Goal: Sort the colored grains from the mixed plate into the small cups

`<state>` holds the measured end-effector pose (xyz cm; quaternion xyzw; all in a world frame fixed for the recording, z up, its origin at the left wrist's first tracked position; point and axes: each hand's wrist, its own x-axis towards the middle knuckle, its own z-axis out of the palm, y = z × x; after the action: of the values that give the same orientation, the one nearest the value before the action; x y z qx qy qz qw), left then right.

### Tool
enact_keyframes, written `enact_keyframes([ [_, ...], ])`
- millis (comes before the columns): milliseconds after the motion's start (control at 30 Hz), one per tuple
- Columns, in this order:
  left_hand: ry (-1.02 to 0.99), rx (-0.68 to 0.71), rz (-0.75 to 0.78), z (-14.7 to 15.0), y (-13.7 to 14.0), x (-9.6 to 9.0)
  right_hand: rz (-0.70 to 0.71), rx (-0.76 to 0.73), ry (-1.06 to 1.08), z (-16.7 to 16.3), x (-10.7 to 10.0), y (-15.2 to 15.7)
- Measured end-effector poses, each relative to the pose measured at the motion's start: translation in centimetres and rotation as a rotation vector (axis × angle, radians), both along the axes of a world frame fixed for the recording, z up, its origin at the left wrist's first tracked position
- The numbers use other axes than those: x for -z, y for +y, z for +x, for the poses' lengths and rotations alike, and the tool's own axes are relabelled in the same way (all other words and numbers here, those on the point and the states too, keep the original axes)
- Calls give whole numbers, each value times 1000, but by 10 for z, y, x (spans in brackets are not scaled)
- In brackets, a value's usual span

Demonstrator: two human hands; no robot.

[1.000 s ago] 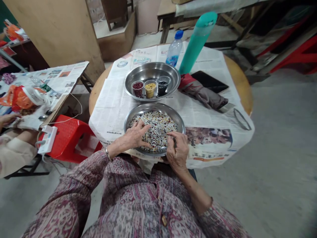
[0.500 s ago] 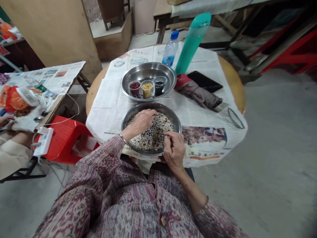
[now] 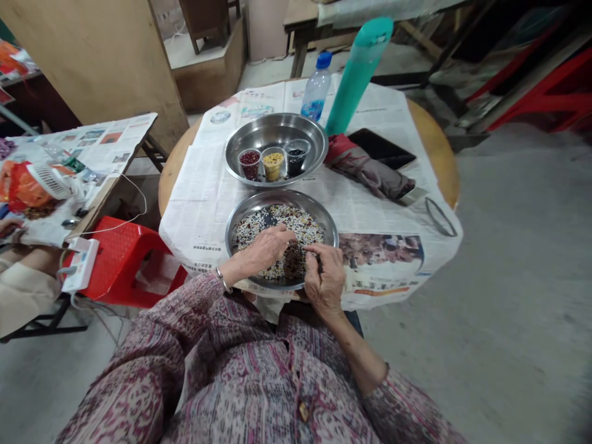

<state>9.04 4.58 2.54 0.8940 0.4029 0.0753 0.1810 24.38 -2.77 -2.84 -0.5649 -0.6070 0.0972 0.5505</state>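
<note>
A steel bowl (image 3: 230, 237) in front of me holds mixed small beads or grains (image 3: 296, 217), white, black, yellow and dark red. Over the middle of this mix is my left hand (image 3: 269, 248), its fingers bent and drawn together. Whatever lies between the fingertips is too small to make out. At the bowl's right rim rests my right hand (image 3: 327, 276), with thumb and forefinger curled close together over the mix. Its fingertips may hold something, but that is hidden. Behind stands a second steel bowl (image 3: 240, 137) with a dark red cup (image 3: 250, 165), a yellow cup (image 3: 273, 165) and a black cup (image 3: 296, 159).
Newspaper (image 3: 194, 203) covers the round table. A water bottle (image 3: 316, 89), a green bottle-like container (image 3: 358, 77), a folded umbrella (image 3: 367, 169) and a dark tablet (image 3: 382, 150) are at the back right. Left are a red stool (image 3: 120, 265), a power strip (image 3: 81, 265) and another person's hand (image 3: 10, 227).
My left hand has moved down and nearer to me across the mix, uncovering a dark patch at the far side. My right hand has stayed at the rim.
</note>
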Motion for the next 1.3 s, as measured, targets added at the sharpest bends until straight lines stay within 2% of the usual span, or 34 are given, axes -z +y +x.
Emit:
enact_keyframes([
  [233,32,162,-57,-12,-27,-16,2,15,41,0,1,0],
  [333,35,332,-4,-12,-27,-16,-4,35,59,-1,1,0],
  [400,44,374,61,-7,-22,-13,-5,40,64,-1,0,0],
  [600,78,309,187,13,13,-1,1,37,57,-2,0,0],
  [733,176,146,214,8,29,-6,7,37,51,-1,2,1],
  [833,268,-20,203,-9,26,-15,8,42,58,-1,2,1],
  [967,292,-184,209,-35,2,-26,8,29,63,-1,2,1],
  [1067,266,-173,105,-44,-23,-31,4,27,59,-1,1,1],
  [1167,222,-114,6,-38,-38,-27,5,29,48,-1,1,1],
  [1300,112,-48,-19,-13,-30,-9,0,22,47,-1,2,1],
])
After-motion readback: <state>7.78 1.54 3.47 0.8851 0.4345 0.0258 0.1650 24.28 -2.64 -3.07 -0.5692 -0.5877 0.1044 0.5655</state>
